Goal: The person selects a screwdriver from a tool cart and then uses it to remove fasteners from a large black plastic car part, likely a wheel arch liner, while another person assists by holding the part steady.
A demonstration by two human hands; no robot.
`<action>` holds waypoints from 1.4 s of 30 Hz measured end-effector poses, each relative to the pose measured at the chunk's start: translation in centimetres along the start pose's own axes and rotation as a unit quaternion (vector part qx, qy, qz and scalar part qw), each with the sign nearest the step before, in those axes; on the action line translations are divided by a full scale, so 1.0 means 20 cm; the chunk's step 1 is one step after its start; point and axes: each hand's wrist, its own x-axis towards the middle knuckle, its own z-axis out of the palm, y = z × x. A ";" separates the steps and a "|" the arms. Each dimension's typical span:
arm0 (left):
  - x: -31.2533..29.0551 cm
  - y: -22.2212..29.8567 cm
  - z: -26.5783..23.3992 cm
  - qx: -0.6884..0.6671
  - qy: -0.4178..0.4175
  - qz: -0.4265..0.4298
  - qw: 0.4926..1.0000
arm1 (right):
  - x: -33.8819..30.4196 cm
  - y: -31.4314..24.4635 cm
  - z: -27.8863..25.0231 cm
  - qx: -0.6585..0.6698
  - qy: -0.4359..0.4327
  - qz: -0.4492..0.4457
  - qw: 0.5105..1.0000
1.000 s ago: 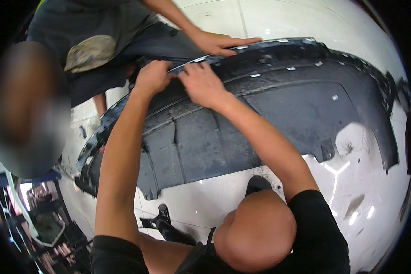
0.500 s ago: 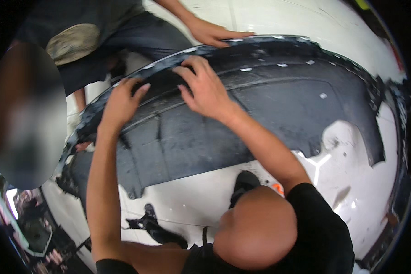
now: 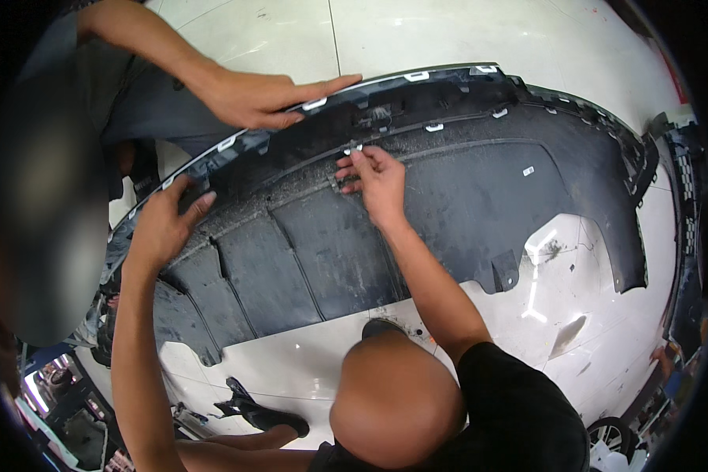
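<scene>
A large dark plastic car bumper (image 3: 464, 189) lies on the floor in front of me, its inner side up. Near its middle, the bent fingers and thumb of my right hand (image 3: 379, 187) close on a small white clip (image 3: 353, 149) along the inner ridge. My left hand (image 3: 162, 224) lies at the bumper's left rim, fingers reaching to the edge and thumb spread away from them. Similar white clips sit along the outer rim, such as one clip (image 3: 418, 76) at the top. Another person's hand (image 3: 263, 98) rests on the far rim.
The other person crouches at the far left. More dark car parts (image 3: 688, 197) stand along the right side, with a wheel (image 3: 612, 433) at the lower right. Pale glossy floor tiles (image 3: 440, 27) surround the bumper. A foot in a dark shoe (image 3: 267, 413) is at the lower left.
My right hand has moved from above the bumper onto a clip on the ridge, its fingers drawing together. My left hand stays by the left rim. The view has shifted.
</scene>
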 end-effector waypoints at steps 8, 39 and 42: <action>0.07 0.14 -0.04 0.053 -0.145 -0.059 0.986 | -0.01 0.02 0.08 0.097 -0.005 -0.001 0.995; 0.66 -1.31 0.62 -0.109 -0.643 -0.025 0.757 | -0.72 -0.20 -0.11 -0.613 -0.289 0.190 0.710; 0.63 -1.27 0.70 -0.091 -0.683 -0.015 0.725 | -0.72 -0.18 -0.09 -0.615 -0.287 0.174 0.714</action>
